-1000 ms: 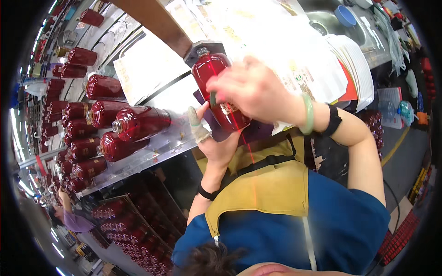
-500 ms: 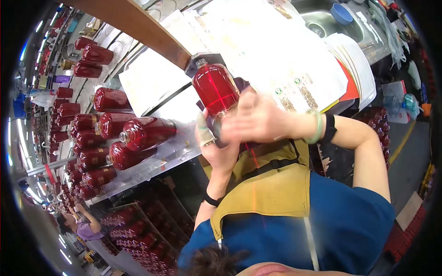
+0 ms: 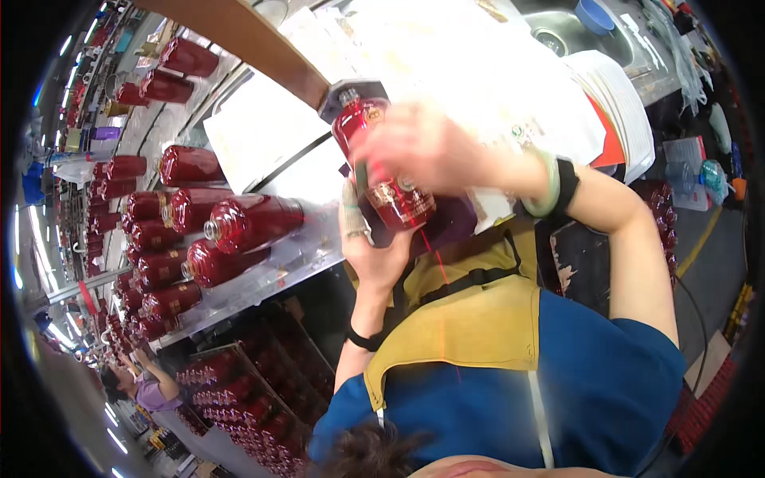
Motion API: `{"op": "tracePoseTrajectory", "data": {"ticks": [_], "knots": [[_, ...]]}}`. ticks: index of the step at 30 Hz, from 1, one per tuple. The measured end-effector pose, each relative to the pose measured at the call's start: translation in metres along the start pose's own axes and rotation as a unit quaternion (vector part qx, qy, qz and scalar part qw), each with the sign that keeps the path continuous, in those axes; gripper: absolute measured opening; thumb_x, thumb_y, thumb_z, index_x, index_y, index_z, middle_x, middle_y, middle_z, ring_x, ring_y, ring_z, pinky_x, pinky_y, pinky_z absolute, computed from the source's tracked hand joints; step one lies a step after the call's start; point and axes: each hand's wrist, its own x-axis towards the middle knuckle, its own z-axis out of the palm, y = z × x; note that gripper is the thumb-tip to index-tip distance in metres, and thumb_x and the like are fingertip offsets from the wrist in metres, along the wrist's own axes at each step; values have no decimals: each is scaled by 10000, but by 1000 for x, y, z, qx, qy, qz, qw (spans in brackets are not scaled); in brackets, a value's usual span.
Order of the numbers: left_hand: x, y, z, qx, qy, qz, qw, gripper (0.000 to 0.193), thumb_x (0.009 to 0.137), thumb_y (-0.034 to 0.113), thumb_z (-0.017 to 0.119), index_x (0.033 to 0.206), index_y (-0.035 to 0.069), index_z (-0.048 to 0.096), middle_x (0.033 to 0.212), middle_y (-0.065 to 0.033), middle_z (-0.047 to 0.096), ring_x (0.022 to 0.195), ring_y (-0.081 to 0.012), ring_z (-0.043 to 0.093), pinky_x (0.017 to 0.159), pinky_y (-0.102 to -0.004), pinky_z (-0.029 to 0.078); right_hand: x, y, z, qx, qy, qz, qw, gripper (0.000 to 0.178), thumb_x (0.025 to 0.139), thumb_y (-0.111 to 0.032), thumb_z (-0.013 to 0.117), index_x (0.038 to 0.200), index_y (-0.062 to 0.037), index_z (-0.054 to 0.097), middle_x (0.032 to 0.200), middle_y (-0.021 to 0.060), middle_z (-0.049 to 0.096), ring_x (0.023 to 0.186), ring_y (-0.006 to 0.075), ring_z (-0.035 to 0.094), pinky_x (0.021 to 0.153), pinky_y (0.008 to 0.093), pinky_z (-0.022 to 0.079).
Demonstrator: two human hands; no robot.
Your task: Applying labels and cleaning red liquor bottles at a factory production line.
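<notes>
A red glass bottle [image 3: 405,209] with gold printed patterns lies tilted at the bench edge, its clear neck pointing away from me. My left hand [image 3: 376,259] grips its lower left side, with pale coverings on some of the fingers. Over the bottle's middle is my right hand [image 3: 434,151], smeared by motion, so its fingers are hard to read and part of the bottle is hidden. The neck rests by a dark bracket [image 3: 331,102] at the end of a brown beam [image 3: 247,44]. Dark purple material [image 3: 458,217] shows beneath the bottle.
Several red bottles [image 3: 255,223] lie on the bench to the left. White sheets with gold and green decals [image 3: 510,119] cover the bench ahead. A stack of white sheets [image 3: 617,103], a sink [image 3: 550,36] and a blue bowl [image 3: 594,17] are at right. Another person [image 3: 155,390] works far left.
My right hand has moved up and left from the bottle's base to its middle. The bottle now shows gold patterns where plain red faced me before. My left hand stays at its side.
</notes>
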Motion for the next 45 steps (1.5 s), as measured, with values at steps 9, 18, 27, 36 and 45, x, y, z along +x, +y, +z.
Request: {"op": "tracePoseTrajectory", "data": {"ticks": [9, 18, 27, 36, 45], "knots": [[-5, -15, -4, 43, -15, 20, 999, 921, 735, 114, 886, 1501, -85, 415, 1411, -239, 577, 1269, -343, 604, 1076, -403, 469, -21, -49, -26, 0, -125, 0, 992, 115, 812, -214, 691, 916, -165, 677, 860, -12, 596, 813, 203, 594, 761, 352, 508], [-4, -3, -2, 41, -18, -34, 998, 1053, 650, 120, 942, 1526, -63, 387, 1385, -220, 582, 1265, -334, 586, 1095, -416, 440, -23, -48, -21, -8, -74, -19, 997, 143, 826, -205, 703, 962, -162, 694, 923, -26, 662, 871, 195, 623, 801, 382, 502], [4, -11, -7, -55, -59, -70, 994, 980, 683, 129, 908, 1498, -89, 408, 1394, -235, 586, 1279, -314, 583, 1103, -399, 437, -30, -66, -23, 91, -115, 27, 989, 168, 816, -180, 721, 983, -197, 717, 889, -41, 673, 797, 190, 577, 759, 353, 497], [6, -2, -2, 100, -8, 19, 995, 995, 676, 145, 920, 1507, -73, 418, 1399, -232, 568, 1251, -345, 592, 1062, -409, 459, -31, -58, -21, 31, -66, 12, 997, 108, 809, -125, 708, 907, -169, 722, 963, -22, 701, 881, 181, 659, 840, 339, 486], [-5, -23, -1, -51, -50, -73, 995, 981, 760, 56, 829, 1561, -101, 286, 1436, -235, 561, 1285, -261, 588, 1092, -382, 458, -34, -66, -25, 34, -120, -23, 992, 180, 793, -172, 710, 973, -180, 709, 859, -51, 653, 799, 174, 610, 804, 337, 469]]}}
